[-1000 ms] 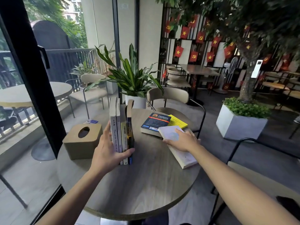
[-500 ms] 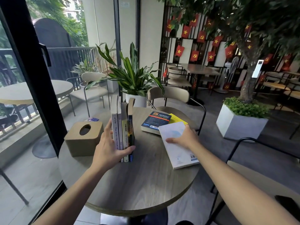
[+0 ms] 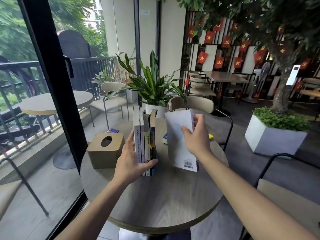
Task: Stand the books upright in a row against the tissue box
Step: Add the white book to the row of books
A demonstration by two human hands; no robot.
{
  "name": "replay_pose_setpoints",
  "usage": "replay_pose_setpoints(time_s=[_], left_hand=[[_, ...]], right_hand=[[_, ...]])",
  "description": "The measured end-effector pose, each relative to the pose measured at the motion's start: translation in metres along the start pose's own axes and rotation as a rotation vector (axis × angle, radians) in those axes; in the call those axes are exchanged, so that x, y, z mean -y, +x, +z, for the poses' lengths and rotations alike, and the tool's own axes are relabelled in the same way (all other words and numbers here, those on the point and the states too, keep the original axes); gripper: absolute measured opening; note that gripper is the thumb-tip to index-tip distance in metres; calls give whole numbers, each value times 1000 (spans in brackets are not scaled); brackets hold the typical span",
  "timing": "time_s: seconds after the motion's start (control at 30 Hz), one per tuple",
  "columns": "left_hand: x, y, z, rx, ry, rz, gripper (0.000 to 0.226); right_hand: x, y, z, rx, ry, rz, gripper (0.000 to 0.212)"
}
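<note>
Several books (image 3: 145,141) stand upright in a row on the round table (image 3: 155,196), a hand's width right of the tan tissue box (image 3: 105,149). My left hand (image 3: 131,161) clasps the near end of that row, thumb on the right side. My right hand (image 3: 197,137) holds a white book (image 3: 178,135) tilted up off the table, just right of the row, its barcode at the lower corner. Behind the white book, a dark blue book (image 3: 165,138) and a yellow book (image 3: 210,136) lie flat, mostly hidden.
A potted plant (image 3: 152,90) in a white pot stands at the table's far edge. A beige chair (image 3: 194,103) sits behind the table, another chair (image 3: 277,191) at the right. A black glass door frame (image 3: 57,87) runs along the left.
My right hand has lifted the white book from flat on the table and tipped it up toward vertical, moving it left toward the row. My left hand still holds the standing books.
</note>
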State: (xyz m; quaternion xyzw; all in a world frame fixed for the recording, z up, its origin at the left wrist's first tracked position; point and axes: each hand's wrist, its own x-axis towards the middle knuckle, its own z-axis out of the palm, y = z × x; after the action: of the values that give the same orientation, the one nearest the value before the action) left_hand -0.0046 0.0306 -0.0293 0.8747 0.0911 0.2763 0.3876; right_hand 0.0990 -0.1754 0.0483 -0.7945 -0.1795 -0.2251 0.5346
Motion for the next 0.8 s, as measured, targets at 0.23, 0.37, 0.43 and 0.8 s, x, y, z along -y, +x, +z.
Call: replay_pose_setpoints(time_s=[0.23, 0.37, 0.43, 0.8], left_hand=[[-3, -1, -1, -25, 24, 6, 127], [-3, -2, -1, -38, 13, -3, 125], [-3, -3, -2, -40, 9, 0, 124], [-13, -4, -5, 23, 48, -20, 119]], right_hand=[[17, -41, 44, 111, 181, -101, 35], [23, -48, 49, 391, 275, -84, 47], [23, -47, 46, 564, 295, -74, 57], [9, -30, 41, 760, 164, -32, 79]])
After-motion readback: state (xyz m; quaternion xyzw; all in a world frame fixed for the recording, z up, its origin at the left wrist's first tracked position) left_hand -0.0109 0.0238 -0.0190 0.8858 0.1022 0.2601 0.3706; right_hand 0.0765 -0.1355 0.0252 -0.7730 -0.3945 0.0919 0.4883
